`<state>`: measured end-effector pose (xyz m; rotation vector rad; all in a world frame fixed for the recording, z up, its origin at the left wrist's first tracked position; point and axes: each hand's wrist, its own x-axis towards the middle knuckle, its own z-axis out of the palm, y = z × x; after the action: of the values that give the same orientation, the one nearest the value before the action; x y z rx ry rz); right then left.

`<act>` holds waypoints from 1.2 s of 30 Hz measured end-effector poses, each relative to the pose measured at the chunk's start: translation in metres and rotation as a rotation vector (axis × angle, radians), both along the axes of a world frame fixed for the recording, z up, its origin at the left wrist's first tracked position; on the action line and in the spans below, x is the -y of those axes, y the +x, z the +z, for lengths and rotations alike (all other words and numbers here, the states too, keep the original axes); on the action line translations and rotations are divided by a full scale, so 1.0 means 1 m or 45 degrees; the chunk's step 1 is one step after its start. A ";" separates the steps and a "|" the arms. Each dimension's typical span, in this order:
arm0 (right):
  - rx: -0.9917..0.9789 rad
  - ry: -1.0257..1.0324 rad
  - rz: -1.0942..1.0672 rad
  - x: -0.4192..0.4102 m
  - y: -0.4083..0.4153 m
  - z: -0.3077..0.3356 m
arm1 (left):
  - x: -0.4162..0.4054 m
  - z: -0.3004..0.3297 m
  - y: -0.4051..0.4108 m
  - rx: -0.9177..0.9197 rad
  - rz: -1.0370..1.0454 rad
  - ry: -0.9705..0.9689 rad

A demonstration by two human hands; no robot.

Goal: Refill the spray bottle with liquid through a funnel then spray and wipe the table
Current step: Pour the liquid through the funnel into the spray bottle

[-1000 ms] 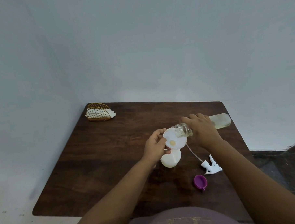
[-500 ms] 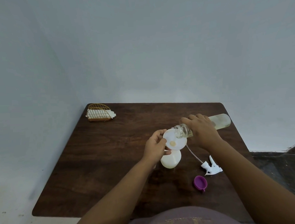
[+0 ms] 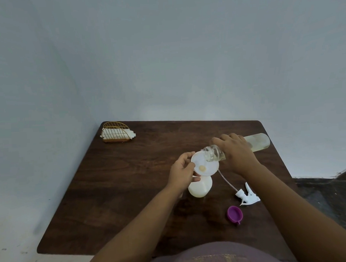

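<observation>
- Pouring is the step in hand, judging by the tilted refill bottle over the funnel; spraying and wiping are not yet done.
- Nearest, at about 5 o'clock from the middle of the table [image 3: 115,192], lies a purple cap [image 3: 234,214], open side up.
- Just beyond it, at 4 o'clock, the white trigger sprayer [image 3: 248,197] lies on its side, its thin dip tube running up toward the funnel.
- The spray bottle [image 3: 200,187], a pale translucent plastic body, stands near the centre. It looks light and easy to tip while nearly empty, so bracing it at the neck seems wise.
- The left hand [image 3: 183,174] pinches the rim of the white funnel [image 3: 204,166], which sits in the bottle's mouth; a small pool of yellowish liquid shows at its throat.
- The right hand [image 3: 236,153] grips the clear refill bottle [image 3: 258,142] around its middle, tilted nearly level with its open mouth above the funnel's bowl. Smooth plastic may turn slippery if wetted; a mid-body hold seems to balance it best.
- Farthest, at 10 o'clock, a gold wire holder [image 3: 115,132] keeps white napkins.
</observation>
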<state>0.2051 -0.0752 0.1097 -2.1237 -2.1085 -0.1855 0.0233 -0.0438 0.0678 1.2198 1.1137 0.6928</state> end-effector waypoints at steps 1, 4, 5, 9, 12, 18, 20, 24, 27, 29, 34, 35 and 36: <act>0.004 -0.002 0.000 0.000 0.000 0.000 | 0.000 0.000 0.000 -0.005 -0.002 0.003; -0.006 0.000 0.000 0.000 -0.001 0.000 | 0.000 0.000 0.000 0.000 -0.011 0.009; -0.012 0.007 -0.001 0.000 -0.001 0.000 | 0.000 0.000 -0.001 0.004 -0.011 0.007; -0.013 0.026 0.002 0.000 -0.001 -0.001 | 0.000 0.000 -0.001 0.012 -0.010 0.007; -0.015 0.031 0.002 -0.001 0.000 -0.003 | 0.000 0.000 0.000 0.011 -0.006 0.002; -0.001 0.049 0.008 -0.002 0.001 -0.005 | 0.000 0.000 0.000 0.013 -0.003 -0.001; 0.006 0.047 0.006 -0.002 0.001 -0.005 | 0.000 0.000 0.000 0.020 -0.007 -0.004; 0.014 0.045 0.003 -0.003 0.002 -0.006 | -0.001 0.000 0.000 0.016 -0.005 -0.005; 0.010 0.033 0.008 -0.003 0.001 -0.005 | -0.001 0.000 0.000 0.010 -0.002 -0.007; 0.001 0.028 0.010 -0.003 0.001 -0.004 | -0.001 0.000 -0.001 0.015 -0.005 -0.004; -0.005 0.033 0.016 -0.003 0.001 -0.004 | 0.000 0.001 -0.001 0.031 -0.009 0.006; 0.004 0.031 0.016 -0.003 0.001 -0.004 | 0.001 0.001 -0.001 0.036 -0.012 0.008; 0.009 0.029 0.016 -0.003 0.002 -0.005 | 0.001 0.001 -0.001 0.038 -0.014 0.010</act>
<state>0.2068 -0.0720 0.1052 -2.1000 -2.1127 -0.2153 0.0221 -0.0445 0.0692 1.2182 1.0798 0.7056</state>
